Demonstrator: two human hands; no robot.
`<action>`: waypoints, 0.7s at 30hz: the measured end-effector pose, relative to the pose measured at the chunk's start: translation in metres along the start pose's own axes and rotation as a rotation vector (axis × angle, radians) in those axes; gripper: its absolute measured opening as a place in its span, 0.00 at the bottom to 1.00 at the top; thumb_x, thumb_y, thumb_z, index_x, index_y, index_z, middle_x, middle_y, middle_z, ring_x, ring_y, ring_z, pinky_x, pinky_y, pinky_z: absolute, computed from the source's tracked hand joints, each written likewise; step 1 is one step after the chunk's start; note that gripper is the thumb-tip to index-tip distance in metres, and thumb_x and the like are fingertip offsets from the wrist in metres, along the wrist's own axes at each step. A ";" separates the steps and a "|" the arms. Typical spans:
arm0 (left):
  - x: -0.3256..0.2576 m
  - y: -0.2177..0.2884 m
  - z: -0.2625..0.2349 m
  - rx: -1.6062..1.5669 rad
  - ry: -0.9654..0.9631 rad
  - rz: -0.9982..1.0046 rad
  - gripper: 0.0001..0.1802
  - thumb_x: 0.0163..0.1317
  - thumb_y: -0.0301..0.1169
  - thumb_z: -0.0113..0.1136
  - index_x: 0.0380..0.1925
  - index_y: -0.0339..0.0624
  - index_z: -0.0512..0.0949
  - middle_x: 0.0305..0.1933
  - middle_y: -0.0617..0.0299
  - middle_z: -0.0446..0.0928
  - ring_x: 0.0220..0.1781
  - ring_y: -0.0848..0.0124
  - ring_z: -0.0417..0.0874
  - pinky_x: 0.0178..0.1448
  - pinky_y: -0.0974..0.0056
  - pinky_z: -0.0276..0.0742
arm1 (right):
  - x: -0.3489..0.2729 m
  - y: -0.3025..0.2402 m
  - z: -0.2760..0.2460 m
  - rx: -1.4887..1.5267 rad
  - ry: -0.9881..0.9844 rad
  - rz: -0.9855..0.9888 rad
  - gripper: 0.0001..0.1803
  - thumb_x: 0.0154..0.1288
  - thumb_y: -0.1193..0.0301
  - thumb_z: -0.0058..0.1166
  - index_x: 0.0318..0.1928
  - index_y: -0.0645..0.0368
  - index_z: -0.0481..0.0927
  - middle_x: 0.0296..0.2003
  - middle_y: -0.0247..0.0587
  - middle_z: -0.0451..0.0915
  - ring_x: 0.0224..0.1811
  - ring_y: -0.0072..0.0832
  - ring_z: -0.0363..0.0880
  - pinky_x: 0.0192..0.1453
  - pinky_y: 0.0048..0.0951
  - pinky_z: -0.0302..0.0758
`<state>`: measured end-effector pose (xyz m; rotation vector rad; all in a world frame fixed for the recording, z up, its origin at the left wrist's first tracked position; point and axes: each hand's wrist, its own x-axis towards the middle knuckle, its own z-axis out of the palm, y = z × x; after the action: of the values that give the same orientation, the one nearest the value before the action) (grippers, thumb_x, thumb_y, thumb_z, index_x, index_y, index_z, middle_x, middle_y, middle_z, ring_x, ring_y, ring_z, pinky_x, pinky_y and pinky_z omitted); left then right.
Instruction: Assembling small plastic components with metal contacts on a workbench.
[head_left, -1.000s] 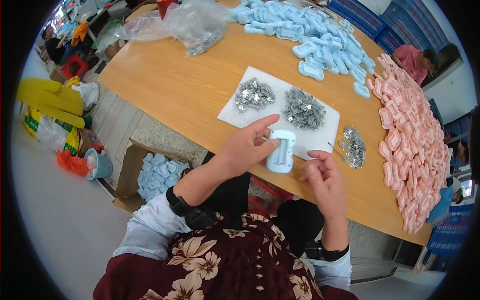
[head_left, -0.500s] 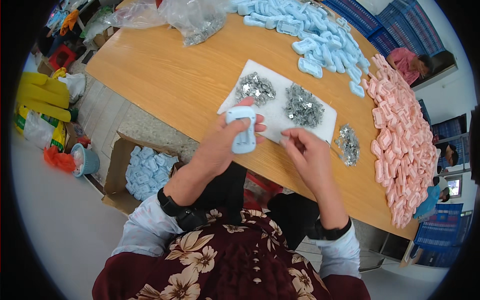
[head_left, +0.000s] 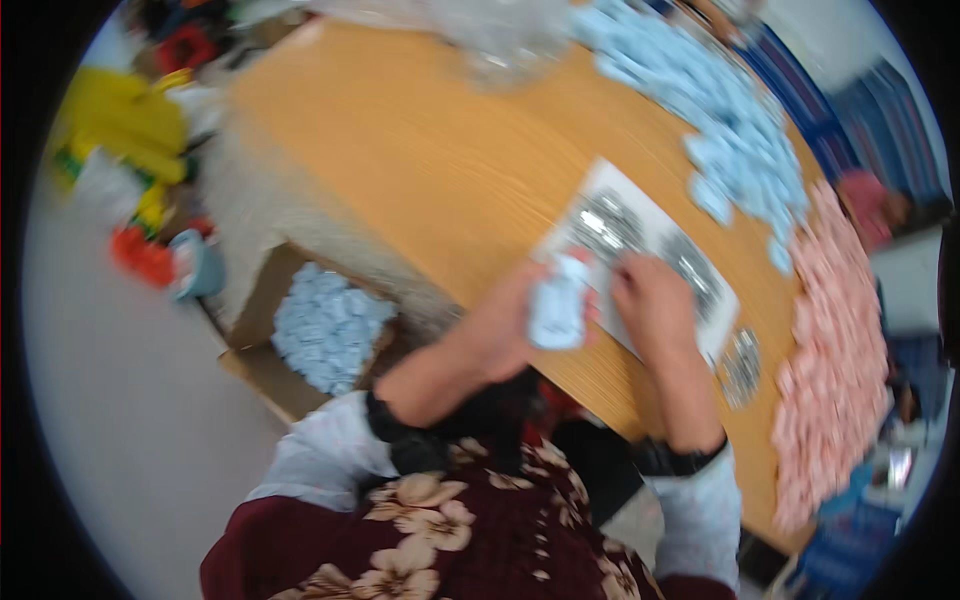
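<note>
A light blue plastic casing [head_left: 558, 308], oblong with rounded ends, is gripped in my left hand [head_left: 505, 312] above the table's near edge. Close to its right, my right hand [head_left: 658, 308] is closed, fingertips bent together near the white foam pad [head_left: 607, 180]; blur hides whether a small part is between them. On the pad lie two heaps of small silvery metal pieces, one heap [head_left: 608, 222] beyond the casing and another heap [head_left: 692, 268] partly behind my right hand.
A third metal heap [head_left: 740, 368] lies on the wooden table [head_left: 400, 150]. Light blue casings [head_left: 700, 90] are piled at the far side, pink ones [head_left: 835, 390] at the right. A clear plastic bag [head_left: 505, 40] sits at the back. Left on the floor stands a cardboard box [head_left: 268, 378] of blue casings.
The whole view has shifted and blurred, so the table sits further right and lower. My right hand has come closer to the casing and the metal heaps; the left still holds the casing.
</note>
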<state>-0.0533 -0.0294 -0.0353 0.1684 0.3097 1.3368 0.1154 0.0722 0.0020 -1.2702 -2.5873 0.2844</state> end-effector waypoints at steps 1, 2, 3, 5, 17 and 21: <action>0.001 -0.008 -0.005 0.042 0.016 0.003 0.26 0.71 0.42 0.45 0.64 0.43 0.67 0.43 0.56 0.79 0.44 0.64 0.83 0.53 0.52 0.81 | -0.005 -0.001 -0.003 0.030 0.027 -0.008 0.05 0.57 0.72 0.55 0.35 0.57 0.80 0.34 0.49 0.80 0.37 0.49 0.80 0.42 0.45 0.76; 0.006 -0.014 -0.005 0.141 -0.071 0.010 0.25 0.70 0.39 0.49 0.64 0.43 0.67 0.41 0.57 0.79 0.42 0.66 0.83 0.50 0.56 0.82 | -0.012 0.004 -0.011 0.008 -0.010 0.036 0.06 0.56 0.72 0.56 0.35 0.58 0.79 0.32 0.49 0.80 0.36 0.48 0.80 0.41 0.44 0.76; 0.011 -0.022 0.003 0.182 -0.039 -0.029 0.25 0.69 0.34 0.54 0.65 0.43 0.66 0.40 0.58 0.79 0.41 0.68 0.83 0.46 0.62 0.81 | -0.021 0.012 -0.017 -0.004 0.022 0.048 0.05 0.55 0.74 0.57 0.33 0.60 0.79 0.30 0.50 0.79 0.35 0.47 0.80 0.39 0.41 0.76; 0.014 -0.029 0.017 0.181 -0.089 -0.019 0.28 0.67 0.29 0.58 0.66 0.43 0.64 0.39 0.60 0.78 0.40 0.71 0.82 0.43 0.65 0.80 | -0.034 0.017 -0.025 0.146 0.124 0.122 0.03 0.55 0.79 0.57 0.31 0.63 0.76 0.25 0.45 0.76 0.28 0.34 0.78 0.34 0.31 0.75; 0.023 -0.016 0.045 0.351 0.096 0.133 0.28 0.62 0.23 0.61 0.62 0.40 0.66 0.40 0.59 0.78 0.40 0.70 0.82 0.46 0.62 0.83 | -0.053 0.001 -0.036 1.344 0.058 0.544 0.05 0.66 0.72 0.59 0.40 0.59 0.81 0.27 0.26 0.75 0.28 0.14 0.69 0.34 0.18 0.66; 0.030 -0.034 0.051 0.450 0.068 0.069 0.30 0.62 0.23 0.61 0.64 0.41 0.65 0.41 0.61 0.78 0.40 0.72 0.82 0.47 0.63 0.84 | -0.071 0.003 -0.031 1.397 0.134 0.525 0.05 0.67 0.73 0.59 0.41 0.60 0.81 0.26 0.25 0.75 0.28 0.12 0.68 0.33 0.17 0.65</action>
<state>0.0004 -0.0047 -0.0008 0.5148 0.6658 1.3265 0.1690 0.0194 0.0208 -1.1616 -1.2067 1.6136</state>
